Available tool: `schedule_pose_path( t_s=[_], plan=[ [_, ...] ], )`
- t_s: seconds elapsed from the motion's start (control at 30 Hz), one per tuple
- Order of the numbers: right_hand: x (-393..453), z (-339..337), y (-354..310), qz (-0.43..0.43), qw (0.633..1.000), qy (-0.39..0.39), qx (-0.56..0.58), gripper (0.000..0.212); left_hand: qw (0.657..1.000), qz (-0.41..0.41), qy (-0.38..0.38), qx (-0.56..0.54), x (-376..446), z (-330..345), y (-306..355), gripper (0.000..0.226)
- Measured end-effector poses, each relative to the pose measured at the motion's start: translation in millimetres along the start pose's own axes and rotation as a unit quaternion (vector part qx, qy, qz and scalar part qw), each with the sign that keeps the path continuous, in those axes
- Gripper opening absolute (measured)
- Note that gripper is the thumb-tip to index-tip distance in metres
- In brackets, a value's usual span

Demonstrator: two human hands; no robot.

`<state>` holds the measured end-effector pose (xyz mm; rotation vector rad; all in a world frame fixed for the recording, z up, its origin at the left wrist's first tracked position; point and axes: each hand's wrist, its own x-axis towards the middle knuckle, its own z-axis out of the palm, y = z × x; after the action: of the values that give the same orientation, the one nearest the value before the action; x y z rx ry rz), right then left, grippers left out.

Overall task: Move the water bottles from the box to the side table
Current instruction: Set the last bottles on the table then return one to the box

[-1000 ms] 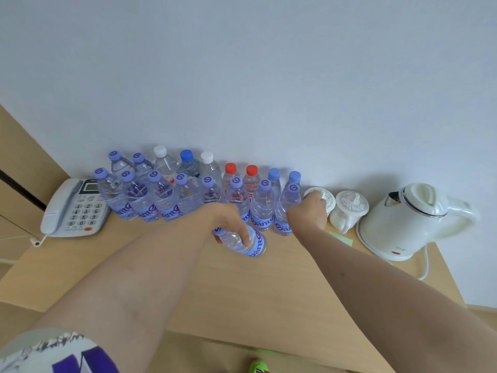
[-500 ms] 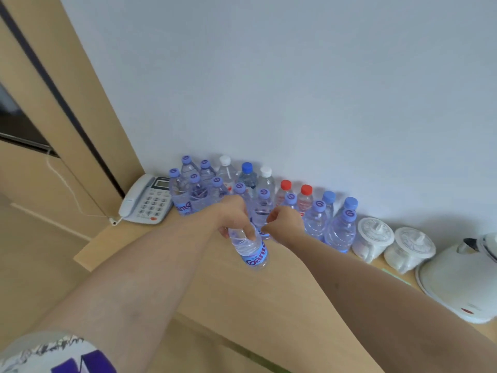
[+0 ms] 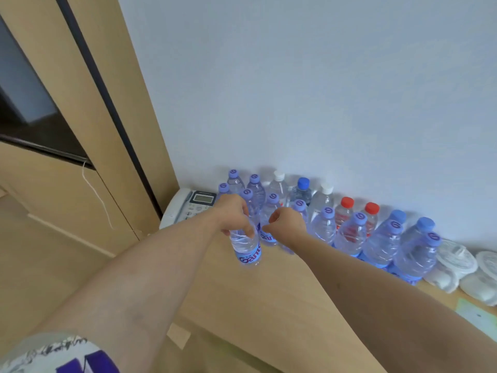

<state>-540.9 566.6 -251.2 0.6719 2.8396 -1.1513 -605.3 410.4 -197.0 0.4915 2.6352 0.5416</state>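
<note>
My left hand [image 3: 233,218] grips a clear water bottle with a blue label [image 3: 248,251] by its top, holding it tilted just above the wooden side table [image 3: 269,305]. My right hand [image 3: 287,224] is curled into a fist right beside it, with nothing visible in it, in front of the front row. Several water bottles [image 3: 349,232] stand in two rows along the wall, most with purple caps, some with red, white or blue caps. The box is out of view.
A white desk phone [image 3: 192,205] lies at the table's left end behind my left wrist. White lidded cups [image 3: 454,262] stand right of the bottles. A pale green note [image 3: 473,313] lies near the right edge. Wooden panels [image 3: 88,103] rise at the left.
The view has swung left and the kettle has left the frame. My right hand drew back from the row's right end to beside my left hand. The left hand still holds its bottle.
</note>
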Motion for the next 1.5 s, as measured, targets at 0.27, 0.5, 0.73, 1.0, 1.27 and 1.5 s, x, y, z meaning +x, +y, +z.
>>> schedule_pose_path(
  t_s=[0.27, 0.5, 0.73, 1.0, 1.27, 1.5],
  plan=[
    [6.0, 49.1, -51.1, 0.075, 0.997, 0.028, -0.019, 0.04, 0.991, 0.099, -0.017, 0.09, 39.6, -47.1, -61.2, 0.054],
    [0.7, 60.8, -78.6, 0.099, 0.992, 0.054, -0.06, 0.041, 0.984, 0.147, -0.025, 0.102, 61.5, -52.9, -90.8, 0.057],
    [0.8, 59.6, -79.7, 0.123, 0.986, 0.062, -0.09, 0.036, 0.98, 0.172, -0.032, 0.099, 75.9, -38.2, -100.8, 0.056],
    [-6.1, 67.6, -79.2, 0.153, 0.98, 0.094, -0.081, 0.026, 0.969, 0.209, -0.047, 0.121, 78.2, -31.7, -100.7, 0.04],
    [-30.5, 65.4, -76.0, 0.176, 0.976, 0.117, -0.055, 0.028, 0.954, 0.256, -0.003, 0.159, 58.4, -52.9, -64.2, 0.042],
    [-98.2, 15.9, -41.0, 0.191, 0.96, 0.184, -0.088, 0.041, 0.921, 0.35, 0.041, 0.168, 7.1, -23.0, 10.9, 0.05]
  ],
)
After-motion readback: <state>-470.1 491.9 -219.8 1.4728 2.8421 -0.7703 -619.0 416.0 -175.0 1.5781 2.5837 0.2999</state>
